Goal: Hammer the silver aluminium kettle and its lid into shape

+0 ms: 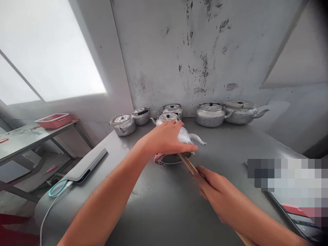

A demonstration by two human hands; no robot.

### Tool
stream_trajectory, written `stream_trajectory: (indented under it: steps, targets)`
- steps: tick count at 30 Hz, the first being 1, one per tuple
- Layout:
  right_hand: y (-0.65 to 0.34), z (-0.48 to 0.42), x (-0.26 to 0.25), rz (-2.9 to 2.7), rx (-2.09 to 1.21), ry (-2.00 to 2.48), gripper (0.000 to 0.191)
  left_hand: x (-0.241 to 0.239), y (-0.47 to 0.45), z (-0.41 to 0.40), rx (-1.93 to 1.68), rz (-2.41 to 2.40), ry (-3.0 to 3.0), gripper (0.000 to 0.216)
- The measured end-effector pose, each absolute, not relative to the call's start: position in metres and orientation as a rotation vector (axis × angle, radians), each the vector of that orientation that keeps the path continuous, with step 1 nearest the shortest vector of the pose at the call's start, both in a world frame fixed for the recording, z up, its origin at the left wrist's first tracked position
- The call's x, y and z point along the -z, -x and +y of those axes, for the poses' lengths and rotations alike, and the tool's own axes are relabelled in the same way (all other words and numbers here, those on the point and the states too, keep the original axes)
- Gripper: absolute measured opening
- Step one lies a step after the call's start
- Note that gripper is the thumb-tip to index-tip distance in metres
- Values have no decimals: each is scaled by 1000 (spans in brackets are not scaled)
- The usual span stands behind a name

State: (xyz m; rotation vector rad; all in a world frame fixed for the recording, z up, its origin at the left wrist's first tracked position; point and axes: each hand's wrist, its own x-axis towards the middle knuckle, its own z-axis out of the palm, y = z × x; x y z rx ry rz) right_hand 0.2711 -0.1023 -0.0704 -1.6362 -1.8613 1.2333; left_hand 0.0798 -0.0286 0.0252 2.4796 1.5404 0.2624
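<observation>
A silver kettle (188, 136) lies tipped on its side in the middle of the grey table (159, 205), spout pointing right, its open mouth facing me. My left hand (167, 138) lies over the kettle's body, fingers curled round it. My right hand (214, 188) is closed on a wooden stick (187, 163) whose far end reaches into the kettle's mouth. A red wrapped handle (159, 158) pokes out under my left wrist.
Several more silver kettles, such as one (123, 124) at the left and one (241, 112) at the right, stand along the stained back wall. A white power bank (85, 164) with a cable lies at the table's left edge. A side table with a pink tray (54, 120) stands at the left.
</observation>
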Motion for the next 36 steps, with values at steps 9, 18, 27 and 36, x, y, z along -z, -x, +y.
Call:
stream_trajectory:
  steps: [9, 18, 27, 36]
  targets:
    - [-273, -96, 80, -1762, -1341, 1533, 42, -28, -52, -9, -92, 1544, -2340, 115]
    - [-271, -96, 73, -1711, -1415, 1562, 37, -33, -39, -2, -248, 1491, -2360, 98]
    - [-273, -99, 73, -2112, -961, 1445, 28, -25, -12, 16, -408, 1297, -1900, 65]
    - [-275, -109, 67, -2346, -740, 1197, 10, -1, -1, 22, -484, 930, -1467, 55]
